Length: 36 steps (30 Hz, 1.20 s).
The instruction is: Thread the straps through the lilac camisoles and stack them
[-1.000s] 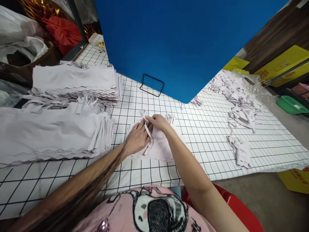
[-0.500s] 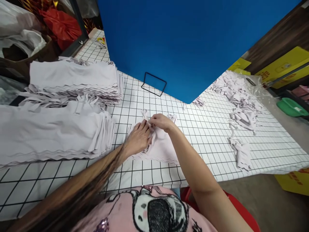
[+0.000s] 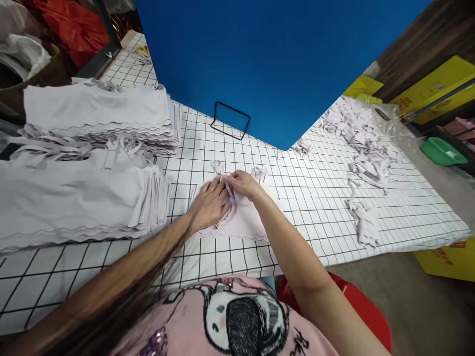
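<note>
A pale pinkish-white strappy top [image 3: 248, 217] lies flat on the grid-patterned tablecloth before me, its wavy hem toward me. My left hand [image 3: 211, 203] rests palm down on its left part, fingers stretched out. Against those fingertips, my right hand [image 3: 243, 185] pinches a thin strap [image 3: 230, 195] of the top. A loose band of cloth runs down beside my left fingers. Two small strap loops stick out at the far edge, one on the left [image 3: 218, 167] and one on the right [image 3: 260, 175]. My right fingertips are partly hidden.
Two neat stacks of like tops stand at the left, a far stack [image 3: 96, 109] and a near stack [image 3: 74, 198]. Crumpled tops [image 3: 361, 143] lie along the right side. A large blue panel [image 3: 274, 64] overhangs the table's back, near a black wire frame [image 3: 230, 120].
The whole view has shifted a little, so things sit slightly higher and further left. My left hand stays flat on the top. My right hand still pinches the strap.
</note>
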Tool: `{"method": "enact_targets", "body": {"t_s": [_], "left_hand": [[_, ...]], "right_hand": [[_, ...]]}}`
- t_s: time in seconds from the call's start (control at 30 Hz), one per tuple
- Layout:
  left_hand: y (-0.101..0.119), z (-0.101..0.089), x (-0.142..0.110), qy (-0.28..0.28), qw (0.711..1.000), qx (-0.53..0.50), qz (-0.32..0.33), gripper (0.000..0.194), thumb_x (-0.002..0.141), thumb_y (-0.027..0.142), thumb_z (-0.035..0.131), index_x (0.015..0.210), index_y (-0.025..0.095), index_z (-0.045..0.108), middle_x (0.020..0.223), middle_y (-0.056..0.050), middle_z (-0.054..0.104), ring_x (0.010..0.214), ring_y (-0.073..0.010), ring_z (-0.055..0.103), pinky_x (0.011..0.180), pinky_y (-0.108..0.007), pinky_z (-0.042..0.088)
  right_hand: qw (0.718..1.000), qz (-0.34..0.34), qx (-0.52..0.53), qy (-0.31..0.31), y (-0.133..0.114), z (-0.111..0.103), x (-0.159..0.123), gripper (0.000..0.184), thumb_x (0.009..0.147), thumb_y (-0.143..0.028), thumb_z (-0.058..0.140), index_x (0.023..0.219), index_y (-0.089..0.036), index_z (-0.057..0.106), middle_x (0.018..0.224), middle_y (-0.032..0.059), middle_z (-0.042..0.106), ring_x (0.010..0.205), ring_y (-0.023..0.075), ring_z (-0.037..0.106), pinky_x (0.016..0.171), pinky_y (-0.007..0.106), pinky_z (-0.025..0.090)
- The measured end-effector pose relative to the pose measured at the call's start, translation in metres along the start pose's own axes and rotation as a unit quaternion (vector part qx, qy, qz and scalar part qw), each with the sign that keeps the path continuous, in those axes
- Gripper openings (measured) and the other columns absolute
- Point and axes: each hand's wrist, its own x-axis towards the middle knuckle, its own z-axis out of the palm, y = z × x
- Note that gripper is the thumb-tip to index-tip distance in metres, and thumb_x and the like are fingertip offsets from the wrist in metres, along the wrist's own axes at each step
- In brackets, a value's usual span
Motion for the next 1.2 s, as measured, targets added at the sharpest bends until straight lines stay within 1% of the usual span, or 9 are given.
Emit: {"method": "enact_targets", "body": {"t_s": [0.2, 0.3, 0.47, 0.63, 0.8, 0.87, 0.97, 1.03, 1.2], "left_hand": [[0.001, 0.001, 0.001, 0.006, 1.000, 0.013, 0.002, 0.046, 0.100, 0.037, 0.034, 0.135, 0.011, 0.049, 0.149, -0.016, 0.042, 0.145, -0.0325, 0.024, 0.116, -0.049, 0.025], [-0.002, 0.005, 0.002, -0.004, 1.000, 0.010, -0.002, 0.045, 0.098, 0.040, 0.036, 0.132, 0.015, 0.053, 0.144, -0.013, 0.048, 0.144, -0.0331, 0.026, 0.115, -0.049, 0.025], [-0.003, 0.005, 0.001, -0.003, 1.000, -0.018, -0.004, 0.048, 0.098, 0.038, 0.036, 0.141, 0.016, 0.043, 0.152, -0.010, 0.040, 0.145, -0.0330, 0.024, 0.115, -0.049, 0.024], [0.000, 0.000, 0.000, -0.003, 1.000, -0.020, -0.004, 0.051, 0.099, 0.034, 0.040, 0.144, 0.011, 0.038, 0.157, -0.014, 0.032, 0.146, -0.0330, 0.021, 0.116, -0.050, 0.022], [-0.001, 0.002, 0.001, -0.008, 1.000, -0.015, -0.010, 0.051, 0.099, 0.036, 0.041, 0.143, 0.012, 0.039, 0.157, -0.013, 0.033, 0.147, -0.0323, 0.022, 0.116, -0.051, 0.024], [-0.002, 0.002, 0.002, -0.003, 1.000, -0.021, -0.008, 0.050, 0.098, 0.035, 0.043, 0.142, 0.012, 0.041, 0.155, -0.014, 0.037, 0.146, -0.0330, 0.024, 0.115, -0.052, 0.026], [-0.002, -0.003, 0.003, 0.043, 0.997, -0.064, -0.021, 0.044, 0.095, 0.034, 0.048, 0.133, 0.011, 0.052, 0.147, -0.016, 0.046, 0.142, -0.0348, 0.031, 0.112, -0.053, 0.032], [0.001, -0.010, 0.003, 0.094, 0.986, -0.133, -0.025, 0.038, 0.093, 0.034, 0.053, 0.125, 0.015, 0.059, 0.137, -0.013, 0.055, 0.134, -0.0311, 0.042, 0.108, -0.049, 0.038], [0.013, -0.022, 0.001, 0.146, 0.910, -0.383, -0.064, 0.018, 0.089, 0.031, 0.060, 0.100, 0.019, 0.067, 0.101, -0.006, 0.067, 0.099, -0.0179, 0.063, 0.089, -0.033, 0.052]], "right_hand": [[0.999, 0.031, -0.027, -0.013, -0.010, 0.010, 0.017, 0.014, 0.078, -0.023, 0.063, 0.073, -0.021, 0.050, 0.062, -0.0010, 0.058, 0.058, 0.0144, 0.054, 0.054, 0.027, 0.039], [0.998, -0.001, 0.025, -0.054, -0.007, 0.005, -0.002, 0.015, 0.079, -0.022, 0.060, 0.069, -0.020, 0.049, 0.061, -0.0016, 0.056, 0.057, 0.0123, 0.051, 0.054, 0.026, 0.038], [0.956, -0.116, 0.101, -0.249, 0.004, -0.030, -0.055, 0.021, 0.089, -0.035, 0.059, 0.077, -0.018, 0.062, 0.079, 0.0026, 0.067, 0.065, 0.0108, 0.051, 0.062, 0.027, 0.040], [0.949, -0.107, 0.116, -0.273, 0.026, -0.059, -0.087, 0.028, 0.093, -0.042, 0.057, 0.088, -0.017, 0.068, 0.083, 0.0050, 0.071, 0.067, 0.0115, 0.053, 0.066, 0.029, 0.043], [0.926, -0.109, 0.144, -0.332, 0.045, -0.063, -0.093, 0.024, 0.089, -0.038, 0.065, 0.097, -0.017, 0.072, 0.087, 0.0050, 0.072, 0.083, 0.0149, 0.061, 0.077, 0.031, 0.047], [0.932, -0.123, 0.160, -0.301, 0.048, -0.059, -0.089, 0.023, 0.088, -0.038, 0.066, 0.096, -0.018, 0.073, 0.089, 0.0047, 0.071, 0.084, 0.0150, 0.061, 0.079, 0.032, 0.047], [0.956, -0.139, 0.204, -0.157, 0.047, -0.048, -0.076, 0.020, 0.087, -0.040, 0.066, 0.093, -0.023, 0.075, 0.102, 0.0032, 0.068, 0.085, 0.0135, 0.057, 0.080, 0.030, 0.045], [0.957, -0.137, 0.242, -0.086, 0.042, -0.035, -0.064, 0.019, 0.087, -0.041, 0.065, 0.095, -0.027, 0.075, 0.109, 0.0019, 0.066, 0.087, 0.0128, 0.055, 0.077, 0.028, 0.043], [0.941, -0.115, 0.310, -0.076, 0.030, -0.001, -0.041, 0.023, 0.085, -0.045, 0.066, 0.095, -0.026, 0.074, 0.107, 0.0024, 0.066, 0.091, 0.0138, 0.055, 0.074, 0.027, 0.041]]}}
